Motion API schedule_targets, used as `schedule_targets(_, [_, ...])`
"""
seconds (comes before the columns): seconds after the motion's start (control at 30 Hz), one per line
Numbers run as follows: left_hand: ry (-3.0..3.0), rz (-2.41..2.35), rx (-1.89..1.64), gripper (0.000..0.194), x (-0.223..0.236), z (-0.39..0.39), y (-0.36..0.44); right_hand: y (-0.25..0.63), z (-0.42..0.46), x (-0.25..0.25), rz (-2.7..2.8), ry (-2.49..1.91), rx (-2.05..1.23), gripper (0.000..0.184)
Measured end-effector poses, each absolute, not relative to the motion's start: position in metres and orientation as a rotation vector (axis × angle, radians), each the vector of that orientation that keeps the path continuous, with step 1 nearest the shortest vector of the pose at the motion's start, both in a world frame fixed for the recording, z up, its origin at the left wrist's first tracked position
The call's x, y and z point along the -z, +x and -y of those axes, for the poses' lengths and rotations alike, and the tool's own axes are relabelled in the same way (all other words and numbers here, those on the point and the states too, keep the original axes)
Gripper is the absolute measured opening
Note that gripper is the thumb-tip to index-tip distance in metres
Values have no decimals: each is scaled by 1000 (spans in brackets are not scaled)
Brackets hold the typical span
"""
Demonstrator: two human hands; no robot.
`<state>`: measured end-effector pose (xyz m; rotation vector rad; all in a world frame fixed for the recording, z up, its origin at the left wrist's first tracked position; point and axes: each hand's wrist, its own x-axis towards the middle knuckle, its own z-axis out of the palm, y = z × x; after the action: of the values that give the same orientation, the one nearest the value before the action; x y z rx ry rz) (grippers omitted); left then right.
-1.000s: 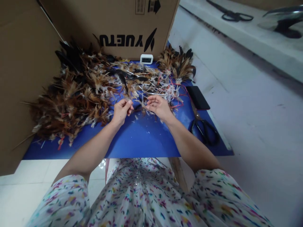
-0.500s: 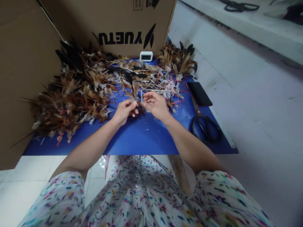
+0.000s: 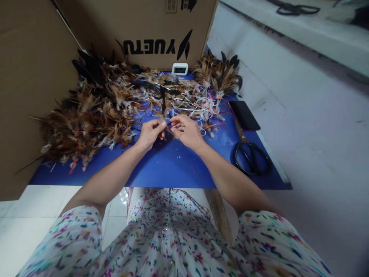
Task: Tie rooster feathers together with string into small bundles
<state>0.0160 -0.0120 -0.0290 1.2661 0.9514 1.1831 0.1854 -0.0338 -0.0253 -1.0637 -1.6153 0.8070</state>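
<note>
Blue tabletop (image 3: pixel 173 169): bare along its near edge, leaving open room before both hands.
Dark feather (image 3: pixel 163 99): mid-table, pointing away from the person.
Left hand (image 3: pixel 151 134): thumb and forefinger closed on the feather's base.
Right hand (image 3: pixel 187 131): fingers curled just beside the left fingertips; whether they pinch anything, cannot tell.
Feather base: apparently being worked by both hands; next move likely calls for a steady left pinch, fine right fingerwork.
Feather heap (image 3: pixel 89 127): left, against the cardboard panel (image 3: pixel 34 77).
Black-handled scissors (image 3: pixel 253 161): near the right edge, beside the phone (image 3: pixel 245 115).
</note>
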Motion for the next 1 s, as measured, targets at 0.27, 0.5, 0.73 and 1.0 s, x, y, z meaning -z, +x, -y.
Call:
schedule_targets(0.27, [1255,-1000,-1289,35,23,10,14,190,37,12,1700,-1220,-1101,28])
schedule_targets(0.5, [1291,-1008,-1310,34,21,12,15,184,44,10,1690,-1167,-1339,14])
schedule_targets(0.73, [1345,-992,-1320,38,26,10,13,182,46,6,1599,-1203,-1420,20])
schedule_targets(1.0, [1432,-985,-1320,41,27,12,13,174,49,8,1497,-1229,-1503,16])
